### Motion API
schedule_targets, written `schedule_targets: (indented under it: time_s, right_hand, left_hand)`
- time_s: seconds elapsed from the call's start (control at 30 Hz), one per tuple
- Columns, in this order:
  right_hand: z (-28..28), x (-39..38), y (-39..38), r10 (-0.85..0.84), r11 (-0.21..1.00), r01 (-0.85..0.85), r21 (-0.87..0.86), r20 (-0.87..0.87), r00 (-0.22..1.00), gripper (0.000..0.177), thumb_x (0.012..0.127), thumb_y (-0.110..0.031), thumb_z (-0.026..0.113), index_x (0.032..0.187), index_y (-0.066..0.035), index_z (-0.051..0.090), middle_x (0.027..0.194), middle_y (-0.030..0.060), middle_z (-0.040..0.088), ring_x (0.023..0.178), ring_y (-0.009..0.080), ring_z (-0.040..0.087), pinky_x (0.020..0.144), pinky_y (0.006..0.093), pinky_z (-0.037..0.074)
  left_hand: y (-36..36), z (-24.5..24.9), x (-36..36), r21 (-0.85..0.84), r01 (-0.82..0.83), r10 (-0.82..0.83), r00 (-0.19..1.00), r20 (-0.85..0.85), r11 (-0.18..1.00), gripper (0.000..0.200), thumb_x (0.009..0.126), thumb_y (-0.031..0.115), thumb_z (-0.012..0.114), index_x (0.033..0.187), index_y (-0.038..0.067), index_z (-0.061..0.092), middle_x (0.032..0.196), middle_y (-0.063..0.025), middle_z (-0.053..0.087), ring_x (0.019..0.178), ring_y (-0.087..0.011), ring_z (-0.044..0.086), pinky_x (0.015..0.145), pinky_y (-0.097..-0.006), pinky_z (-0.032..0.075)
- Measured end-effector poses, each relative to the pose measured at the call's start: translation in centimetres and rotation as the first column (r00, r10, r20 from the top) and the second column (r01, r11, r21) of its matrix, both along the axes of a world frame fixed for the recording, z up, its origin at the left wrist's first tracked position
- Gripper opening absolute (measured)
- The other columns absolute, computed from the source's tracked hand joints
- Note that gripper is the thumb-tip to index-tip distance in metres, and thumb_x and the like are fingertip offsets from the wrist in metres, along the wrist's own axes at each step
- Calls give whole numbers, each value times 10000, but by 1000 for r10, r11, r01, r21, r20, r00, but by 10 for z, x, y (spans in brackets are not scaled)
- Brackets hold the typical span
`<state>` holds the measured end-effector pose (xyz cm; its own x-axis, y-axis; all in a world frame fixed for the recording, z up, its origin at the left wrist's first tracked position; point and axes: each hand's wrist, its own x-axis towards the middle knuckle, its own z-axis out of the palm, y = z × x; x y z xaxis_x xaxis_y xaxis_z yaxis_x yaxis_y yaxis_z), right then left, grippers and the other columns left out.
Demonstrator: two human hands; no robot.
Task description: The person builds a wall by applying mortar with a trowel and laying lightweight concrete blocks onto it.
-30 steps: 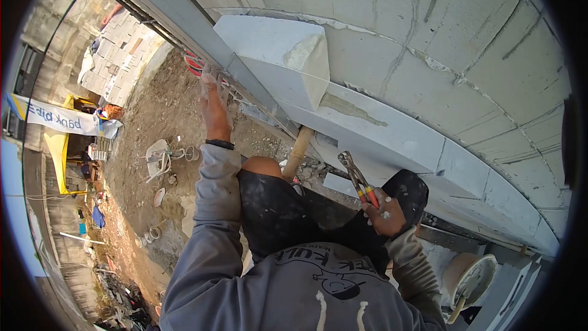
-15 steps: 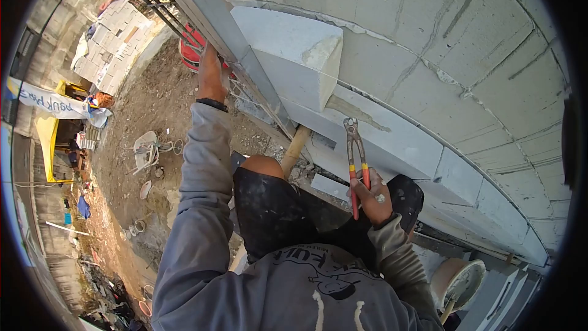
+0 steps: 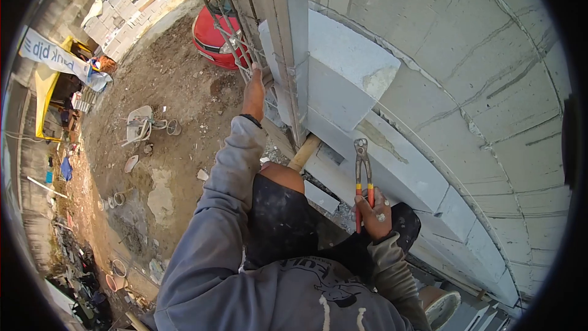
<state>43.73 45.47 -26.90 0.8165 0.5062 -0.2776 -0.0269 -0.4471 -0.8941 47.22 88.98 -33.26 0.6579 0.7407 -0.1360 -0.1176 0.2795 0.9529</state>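
- two hands work high on a wall [image 3: 490, 86] of pale blocks, seen from above over a grey sweatshirt [image 3: 275, 294].
- nearest, the right hand [image 3: 375, 216] is a fist clamped on the red and yellow handles of the pincers [image 3: 362, 171], pressing them together.
- the pincers stand upright, head up, in front of a ledge [image 3: 404, 171] on the wall; whether the head touches it cannot be told.
- a pail [image 3: 444, 306] sits low at the right, beyond that arm.
- a bare knee [image 3: 283, 175] shows between the two arms, and a wooden shaft [image 3: 304, 152] slants from just past it up to the wall.
- the left arm stretches out in its sleeve [image 3: 226, 171], with a dark band at the wrist.
- the left hand [image 3: 254, 93] is at the rebar [image 3: 236, 40] beside a grey column [image 3: 291, 37], fingertips up among the bars; whether they close round one i cannot tell.
- one block [image 3: 349, 67] juts from the wall just right of the column.
- far below, a red drum [image 3: 208, 37] stands on bare dirt [image 3: 177, 86] behind the rebar.
- further off lie a barrow [image 3: 139, 125], a stack of blocks [image 3: 125, 6] and a banner [image 3: 52, 52].
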Motion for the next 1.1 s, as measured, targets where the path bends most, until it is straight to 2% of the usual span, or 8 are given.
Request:
schedule_targets:
  time_s: [0.13, 0.3, 0.4, 0.6, 0.77, 0.93, 1.03, 1.1]
  right_hand:
    - [-50, -3, -12, 340, 915, -296, -272, 130, 931, 385, 852, -355, 620, 1000, -7, 550, 680, 96, 619, 537, 206, 599, 576, 321, 493]
    - [-135, -1, 14, 294, 739, -536, -408, -520, 802, 468, 846, -395, 616, 1083, 3, 549, 785, 137, 657, 637, 228, 656, 601, 333, 530]
    - [-172, -29, 21, 150, 848, -440, -295, -663, 733, 473, 853, -406, 615, 1099, -7, 551, 908, 172, 671, 659, 211, 667, 606, 327, 542]
    - [-249, -72, -11, 409, 584, -622, -521, -473, 780, 541, 854, -456, 591, 1134, 5, 560, 970, 168, 678, 833, 283, 675, 779, 399, 524]
    - [-246, -66, -5, 494, 429, -662, -614, -454, 741, 525, 859, -460, 570, 1113, 1, 574, 980, 183, 673, 878, 329, 659, 804, 422, 506]
    - [-217, -47, 20, 512, 319, -652, -688, -454, 730, 514, 864, -463, 548, 1091, -4, 588, 991, 198, 667, 922, 375, 644, 828, 446, 488]
    - [-106, -14, 45, 263, 925, -179, -334, 226, 938, 249, 910, -231, 555, 1032, -19, 605, 928, 216, 665, 917, 319, 660, 767, 394, 520]
    - [-16, 4, 78, -116, 993, 113, 30, 399, 910, 255, 893, -173, 583, 1117, -53, 586, 1084, 206, 631, 929, 362, 648, 831, 457, 508]
  left_hand:
    - [-6, -21, -5, 91, -14, 14, 1000, 9, 996, 628, 971, 453, 432, 1262, -99, 503, 1245, -147, 567, 1149, -212, 516, 975, -315, 378]
    - [-28, 0, -20, 154, -21, 14, 999, 46, 988, 441, 945, 322, 504, 1192, -34, 586, 1218, -121, 593, 1154, -219, 521, 973, -313, 380]
    - [-34, 27, -31, 290, 74, -51, 995, -87, 954, 390, 936, 272, 516, 1196, -8, 589, 1221, -119, 598, 1162, -242, 524, 988, -311, 372]
    - [-32, 11, -23, 504, 82, -78, 997, -28, 860, 377, 949, 244, 482, 1194, -26, 580, 1231, -129, 588, 1175, -230, 511, 1017, -299, 348]
    - [-40, 20, -19, 116, 62, -79, 986, 148, 991, 536, 998, 375, 413, 1274, -75, 505, 1316, -140, 522, 1242, -197, 448, 1063, -291, 292]
    - [-29, 33, -2, 174, 125, -134, 990, 43, 977, 664, 1004, 484, 330, 1330, -85, 440, 1359, -152, 480, 1277, -201, 409, 1084, -290, 269]
    - [-26, 20, 10, 177, 122, -124, 992, 5, 977, 721, 994, 525, 310, 1367, -88, 380, 1415, -166, 417, 1326, -214, 357, 1101, -293, 246]
    - [-22, 10, 11, 156, 112, -117, 993, 27, 981, 783, 979, 565, 297, 1415, -86, 278, 1486, -178, 309, 1388, -225, 268, 1124, -291, 203]
